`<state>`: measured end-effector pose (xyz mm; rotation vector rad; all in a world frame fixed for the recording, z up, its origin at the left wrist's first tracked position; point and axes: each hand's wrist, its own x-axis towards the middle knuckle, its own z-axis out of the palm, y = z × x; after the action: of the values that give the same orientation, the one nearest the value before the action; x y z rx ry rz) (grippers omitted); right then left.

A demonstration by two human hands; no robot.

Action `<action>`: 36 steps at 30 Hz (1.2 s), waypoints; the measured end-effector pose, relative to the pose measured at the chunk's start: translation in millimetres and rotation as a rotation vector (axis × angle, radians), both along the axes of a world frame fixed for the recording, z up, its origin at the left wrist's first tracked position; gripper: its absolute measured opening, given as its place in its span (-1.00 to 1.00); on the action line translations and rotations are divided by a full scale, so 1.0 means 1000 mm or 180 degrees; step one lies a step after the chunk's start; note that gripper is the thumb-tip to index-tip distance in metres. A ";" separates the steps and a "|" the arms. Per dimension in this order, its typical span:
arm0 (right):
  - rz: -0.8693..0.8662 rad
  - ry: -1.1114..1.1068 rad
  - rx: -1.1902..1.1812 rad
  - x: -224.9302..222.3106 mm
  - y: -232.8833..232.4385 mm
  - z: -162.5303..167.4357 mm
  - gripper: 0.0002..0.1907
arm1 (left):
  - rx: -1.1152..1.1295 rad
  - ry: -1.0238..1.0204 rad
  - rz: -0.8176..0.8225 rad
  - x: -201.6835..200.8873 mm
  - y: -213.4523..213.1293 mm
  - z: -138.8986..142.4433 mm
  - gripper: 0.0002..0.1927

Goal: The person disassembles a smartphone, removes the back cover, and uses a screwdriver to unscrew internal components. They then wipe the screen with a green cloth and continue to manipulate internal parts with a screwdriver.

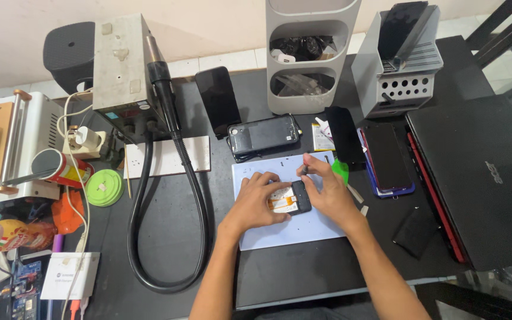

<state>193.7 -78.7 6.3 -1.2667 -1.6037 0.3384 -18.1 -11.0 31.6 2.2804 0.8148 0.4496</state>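
Both hands [256, 201] steadying opened phone [288, 198], long axis left-right

A black table [280, 278] carries everything. A pale work mat [303, 231] lies near its front edge. Behind the mat a black phone [263, 134] lies flat, with another phone [218, 99] propped upright to its left. A grey organiser [309, 53] and a grey box [399, 77] stand at the back. To the right lie a dark phone [386, 157] and a closed laptop [481, 178]. On the left a black hose [149, 237] loops over the table, near a green disc [104, 187] and a white card [70, 276].
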 end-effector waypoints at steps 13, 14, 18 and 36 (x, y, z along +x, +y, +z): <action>0.0033 -0.0134 -0.0346 -0.007 0.012 0.012 -0.29 | 0.0046 -0.0050 -0.0015 0.000 0.004 -0.007 -0.25; -0.0073 -0.0328 -0.0067 -0.009 0.012 0.012 -0.25 | 0.0074 -0.0060 -0.0014 0.000 0.004 -0.007 -0.25; -0.0147 0.0012 -0.0212 -0.008 0.014 0.009 -0.35 | -0.0028 -0.0070 -0.0015 0.000 0.002 -0.007 -0.23; 0.0115 0.0623 -0.0139 0.014 0.009 -0.018 -0.26 | -0.0002 -0.0056 -0.0009 0.000 0.003 -0.005 -0.23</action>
<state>207.3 -69.8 -11.5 -1.1997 -1.4605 0.5068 -18.3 -7.9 26.5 2.2736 0.8029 0.4676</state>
